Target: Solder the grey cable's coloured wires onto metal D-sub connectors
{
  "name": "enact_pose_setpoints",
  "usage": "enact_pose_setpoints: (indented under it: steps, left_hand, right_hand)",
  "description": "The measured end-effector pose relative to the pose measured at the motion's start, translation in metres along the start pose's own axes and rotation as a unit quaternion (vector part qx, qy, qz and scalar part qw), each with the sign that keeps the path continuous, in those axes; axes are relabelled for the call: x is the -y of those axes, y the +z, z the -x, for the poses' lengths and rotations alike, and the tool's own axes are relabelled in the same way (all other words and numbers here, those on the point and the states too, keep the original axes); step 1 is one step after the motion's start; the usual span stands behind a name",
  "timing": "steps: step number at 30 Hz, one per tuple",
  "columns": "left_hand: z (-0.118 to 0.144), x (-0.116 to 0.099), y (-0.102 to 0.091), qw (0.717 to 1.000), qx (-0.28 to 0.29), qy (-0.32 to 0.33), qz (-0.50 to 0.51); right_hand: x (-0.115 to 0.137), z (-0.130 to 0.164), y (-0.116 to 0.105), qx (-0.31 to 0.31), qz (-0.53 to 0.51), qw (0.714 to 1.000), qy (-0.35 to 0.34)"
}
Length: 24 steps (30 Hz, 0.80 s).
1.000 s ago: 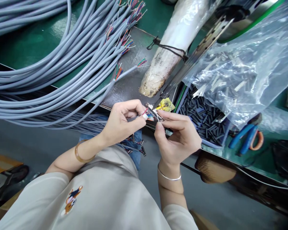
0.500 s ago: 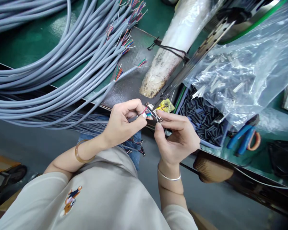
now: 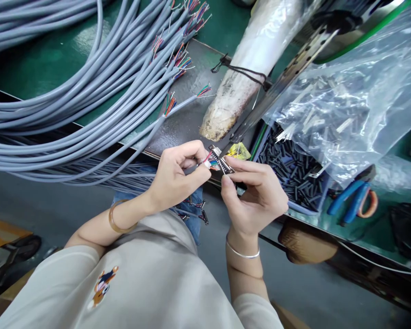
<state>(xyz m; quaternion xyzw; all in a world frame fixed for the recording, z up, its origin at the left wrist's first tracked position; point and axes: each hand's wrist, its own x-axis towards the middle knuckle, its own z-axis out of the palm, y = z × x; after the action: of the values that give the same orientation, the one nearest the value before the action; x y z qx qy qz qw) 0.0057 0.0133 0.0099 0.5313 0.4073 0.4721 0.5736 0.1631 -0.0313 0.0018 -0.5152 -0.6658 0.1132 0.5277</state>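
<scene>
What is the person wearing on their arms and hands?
The hands are bare, with no gloves. The left hand has a thin amber-coloured bangle round its wrist. The right hand has a slim silver bracelet round its wrist. Both forearms are bare; short sleeves of a beige shirt with a small cartoon patch begin near the elbows.

Beige shirt with cartoon patch, perhaps jeans.
</scene>
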Motion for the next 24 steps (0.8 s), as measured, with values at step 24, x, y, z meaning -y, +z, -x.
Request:
enact_pose_setpoints:
  steps: [24]
  left_hand:
    - [0.0008,-0.0023,0.0007,0.999,0.004,0.026,-0.029]
  right_hand:
    - [0.0034,0.0018,-0.0014,0.004,0.080,0.996,-0.049]
